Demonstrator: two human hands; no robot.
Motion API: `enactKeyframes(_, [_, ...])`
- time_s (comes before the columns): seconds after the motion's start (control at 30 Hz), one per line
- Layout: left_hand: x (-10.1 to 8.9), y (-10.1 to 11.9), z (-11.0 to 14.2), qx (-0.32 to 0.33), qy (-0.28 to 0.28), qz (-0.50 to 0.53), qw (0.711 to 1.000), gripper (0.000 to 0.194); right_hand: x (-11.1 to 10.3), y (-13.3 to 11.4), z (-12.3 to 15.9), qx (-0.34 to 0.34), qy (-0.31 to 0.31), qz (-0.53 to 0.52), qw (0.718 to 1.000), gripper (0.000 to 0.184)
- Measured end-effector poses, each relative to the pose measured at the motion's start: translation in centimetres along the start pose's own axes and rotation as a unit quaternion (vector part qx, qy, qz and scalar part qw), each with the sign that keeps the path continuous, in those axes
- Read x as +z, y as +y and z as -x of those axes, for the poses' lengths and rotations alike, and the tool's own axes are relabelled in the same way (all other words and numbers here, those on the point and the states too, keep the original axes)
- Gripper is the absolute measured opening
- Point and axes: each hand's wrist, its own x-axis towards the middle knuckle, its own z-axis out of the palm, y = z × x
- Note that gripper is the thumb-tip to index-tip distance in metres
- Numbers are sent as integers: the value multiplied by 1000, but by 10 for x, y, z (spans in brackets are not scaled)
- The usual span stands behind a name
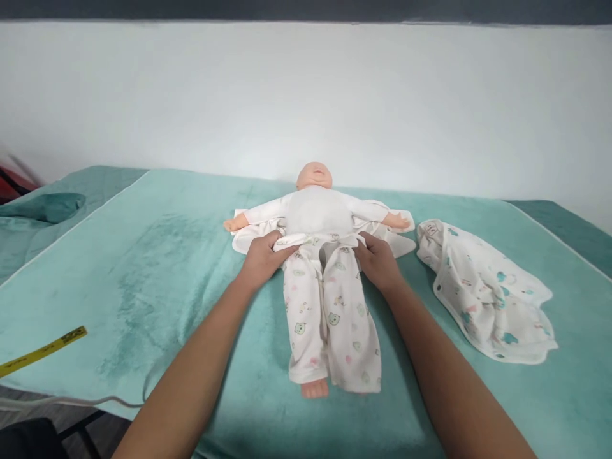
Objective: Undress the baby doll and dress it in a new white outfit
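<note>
At the near left, a yellow strip (43, 352), cut off by the view's edge, bears dark print too blurred to read. Centrally, the left hand (262, 258) and right hand (377, 260) grasp printed trousers (342, 312) at the waist, the legs covering all but one foot (314, 389) of the doll (318, 210). Right, a garment (492, 296) carries, farther back, perhaps a label (431, 229), illegible.

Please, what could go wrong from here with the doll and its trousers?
The left hand and right hand hold the printed trousers at the waist; uneven pulling might twist them. One foot shows below its trouser leg, but the other is mostly hidden and could catch in the cloth. The white garment spread beneath the doll may crumple if the doll shifts.
</note>
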Motion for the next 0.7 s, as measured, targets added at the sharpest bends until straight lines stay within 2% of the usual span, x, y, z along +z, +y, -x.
enactKeyframes(0.1, [-7, 2, 5, -5, -71, 23, 997, 35, -9, 4, 4, 25, -78, -23, 996, 35])
enactKeyframes(0.2, [-15, 3, 13, -25, -158, 25, 987, 56, -19, 5, 10, 44, -171, -58, 983, 39])
enactKeyframes(0.27, [-17, 1, 16, -10, -176, 19, 984, 61, -23, 3, 14, 60, -214, -84, 971, 51])
enactKeyframes(0.33, [-17, 0, 18, 25, -162, 11, 986, 53, -24, -1, 16, 69, -224, -86, 968, 49])
enactKeyframes(0.4, [-14, -1, 18, 54, -143, 3, 988, 39, -21, -4, 16, 59, -202, -53, 976, 37])
enactKeyframes(0.47, [-12, -2, 18, 72, -123, -6, 990, 28, -17, -6, 16, 38, -167, -4, 985, 36])
enactKeyframes(0.57, [-8, -4, 16, 78, -84, -19, 993, 29, -11, -9, 17, 19, -108, 32, 993, 36])
enactKeyframes(0.7, [-2, -7, 9, 69, -10, -31, 997, 34, 1, -12, 15, 31, -12, 38, 999, 30])
